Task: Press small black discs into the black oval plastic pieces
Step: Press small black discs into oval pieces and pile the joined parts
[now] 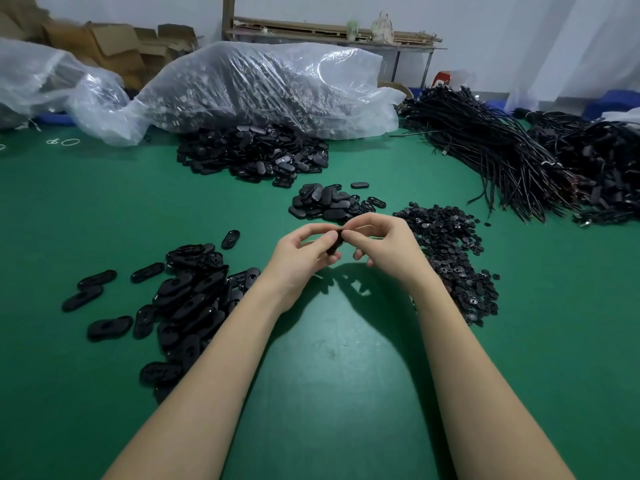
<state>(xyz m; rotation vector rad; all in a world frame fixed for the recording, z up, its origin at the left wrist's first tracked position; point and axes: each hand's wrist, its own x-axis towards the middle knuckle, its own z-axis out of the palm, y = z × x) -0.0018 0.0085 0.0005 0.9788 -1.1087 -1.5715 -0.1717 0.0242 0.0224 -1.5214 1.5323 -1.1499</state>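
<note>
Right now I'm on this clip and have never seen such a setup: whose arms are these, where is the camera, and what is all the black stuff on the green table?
There is no machine here. The one picture comes from a camera worn on a person's head, looking forward and down, so the two bare arms are the wearer's own. The left hand and right hand meet over the green table and together hold a small black piece, mostly hidden by the fingers. To the left lies a pile of ovals. To the right is a heap of discs. Farther back are more ovals, a bigger mound spilling from a clear plastic bag, and bundles of black cables.
</note>
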